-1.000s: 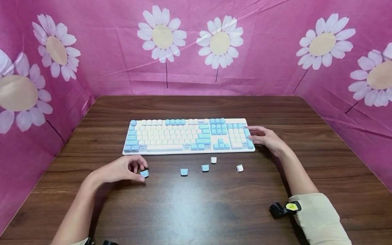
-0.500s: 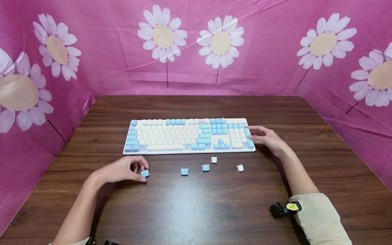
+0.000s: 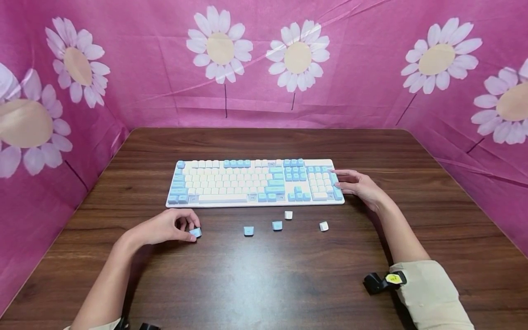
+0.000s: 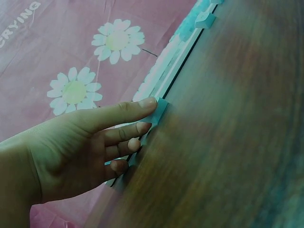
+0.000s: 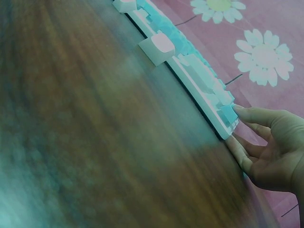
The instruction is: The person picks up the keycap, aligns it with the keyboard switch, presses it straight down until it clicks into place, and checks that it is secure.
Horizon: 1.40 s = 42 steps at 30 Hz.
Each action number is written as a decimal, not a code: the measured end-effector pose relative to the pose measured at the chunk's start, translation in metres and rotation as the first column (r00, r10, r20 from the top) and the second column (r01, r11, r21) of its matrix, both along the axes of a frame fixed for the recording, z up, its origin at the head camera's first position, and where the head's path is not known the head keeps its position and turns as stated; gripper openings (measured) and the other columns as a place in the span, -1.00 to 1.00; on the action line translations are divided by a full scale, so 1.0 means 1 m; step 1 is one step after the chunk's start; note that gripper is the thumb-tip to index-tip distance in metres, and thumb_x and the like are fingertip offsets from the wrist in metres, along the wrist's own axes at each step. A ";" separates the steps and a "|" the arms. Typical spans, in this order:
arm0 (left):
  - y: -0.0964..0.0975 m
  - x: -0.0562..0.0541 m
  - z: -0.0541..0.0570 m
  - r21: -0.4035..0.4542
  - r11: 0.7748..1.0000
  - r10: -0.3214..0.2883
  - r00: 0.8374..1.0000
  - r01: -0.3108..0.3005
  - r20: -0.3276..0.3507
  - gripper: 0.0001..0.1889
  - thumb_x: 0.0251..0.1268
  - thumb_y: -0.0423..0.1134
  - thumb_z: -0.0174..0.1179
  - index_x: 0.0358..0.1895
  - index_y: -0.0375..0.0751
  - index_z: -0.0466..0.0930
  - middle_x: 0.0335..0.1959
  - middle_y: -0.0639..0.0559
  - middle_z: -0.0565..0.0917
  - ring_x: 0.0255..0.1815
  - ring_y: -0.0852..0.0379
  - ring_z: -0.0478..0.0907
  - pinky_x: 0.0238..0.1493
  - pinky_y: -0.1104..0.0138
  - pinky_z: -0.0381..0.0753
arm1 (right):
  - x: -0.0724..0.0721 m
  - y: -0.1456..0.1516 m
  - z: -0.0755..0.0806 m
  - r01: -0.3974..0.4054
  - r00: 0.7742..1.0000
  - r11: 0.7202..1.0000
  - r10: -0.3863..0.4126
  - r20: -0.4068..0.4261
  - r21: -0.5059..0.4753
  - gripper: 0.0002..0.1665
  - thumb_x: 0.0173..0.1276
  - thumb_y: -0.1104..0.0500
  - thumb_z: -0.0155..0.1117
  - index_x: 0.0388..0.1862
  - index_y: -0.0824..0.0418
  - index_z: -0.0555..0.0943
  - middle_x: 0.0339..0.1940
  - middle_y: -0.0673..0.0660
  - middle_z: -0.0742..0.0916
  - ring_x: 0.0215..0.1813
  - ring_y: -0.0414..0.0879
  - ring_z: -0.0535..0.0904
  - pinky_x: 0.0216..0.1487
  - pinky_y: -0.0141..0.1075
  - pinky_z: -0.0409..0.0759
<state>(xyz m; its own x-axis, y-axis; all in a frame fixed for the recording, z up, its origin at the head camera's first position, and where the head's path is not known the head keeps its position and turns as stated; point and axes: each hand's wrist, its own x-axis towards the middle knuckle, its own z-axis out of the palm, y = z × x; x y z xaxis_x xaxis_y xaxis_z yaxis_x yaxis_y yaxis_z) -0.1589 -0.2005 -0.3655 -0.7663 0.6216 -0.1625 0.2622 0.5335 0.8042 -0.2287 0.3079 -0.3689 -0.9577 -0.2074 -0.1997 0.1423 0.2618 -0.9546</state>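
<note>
In the head view a white and blue keyboard (image 3: 227,199) lies across the table, showing bare switch spots, such as one in its bottom row (image 3: 252,198). Just in front of its left end, my left hand (image 3: 167,228) pinches a small blue keycap (image 3: 196,232) between thumb and forefinger. The left wrist view shows the thumb (image 4: 142,107) against this keycap (image 4: 162,108), the other fingers loosely bent below. At the opposite end, my right hand (image 3: 360,189) holds the keyboard's right edge; in the right wrist view its fingertips meet the corner by a blue key (image 5: 228,114).
Two loose blue keycaps (image 3: 249,231) and two white keycaps (image 3: 323,226) lie on the wooden table (image 3: 255,279) in front of the keyboard. A pink cloth (image 3: 354,105) with printed daisies hangs behind and at both sides.
My left thumb has moved up against the blue keycap, which has shifted and turned slightly. My right hand stays at the keyboard's edge.
</note>
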 end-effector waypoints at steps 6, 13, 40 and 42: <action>0.000 -0.001 -0.001 0.013 1.000 -0.004 1.000 0.005 -0.011 -0.77 0.06 -0.19 0.35 -0.27 -0.17 0.53 -0.51 0.05 0.49 -0.47 0.17 0.39 -0.47 0.40 0.38 | 0.000 0.000 0.000 -0.001 1.000 1.000 0.001 0.000 -0.001 -0.26 0.28 0.23 0.24 0.36 0.36 0.18 0.21 0.36 0.33 -0.09 -0.23 0.50 -0.08 -0.39 0.48; 0.000 -0.002 -0.002 0.019 1.000 -0.006 1.000 0.006 -0.020 -0.80 0.10 -0.21 0.32 -0.26 -0.16 0.54 -0.48 0.05 0.49 -0.45 0.17 0.38 -0.45 0.40 0.38 | 0.000 0.001 -0.001 -0.005 1.000 1.000 0.005 -0.004 -0.003 -0.27 0.28 0.22 0.24 0.36 0.35 0.19 0.21 0.36 0.33 -0.08 -0.23 0.50 -0.07 -0.39 0.48; -0.001 -0.003 -0.004 0.027 1.000 0.004 1.000 -0.004 -0.024 -0.81 0.09 -0.27 0.32 -0.25 -0.18 0.54 -0.46 0.04 0.49 -0.46 0.17 0.37 -0.46 0.40 0.38 | 0.000 0.000 -0.001 -0.007 1.000 1.000 0.007 -0.012 0.008 -0.26 0.27 0.22 0.26 0.35 0.37 0.20 0.20 0.34 0.34 -0.08 -0.23 0.50 -0.08 -0.38 0.48; -0.001 -0.003 -0.004 0.026 1.000 0.007 1.000 -0.007 -0.024 -0.81 0.09 -0.27 0.32 -0.25 -0.18 0.54 -0.45 0.04 0.49 -0.45 0.16 0.38 -0.45 0.40 0.38 | 0.000 0.000 0.000 -0.005 1.000 1.000 0.005 -0.008 0.005 -0.26 0.27 0.22 0.26 0.35 0.36 0.20 0.20 0.35 0.34 -0.09 -0.23 0.50 -0.08 -0.38 0.48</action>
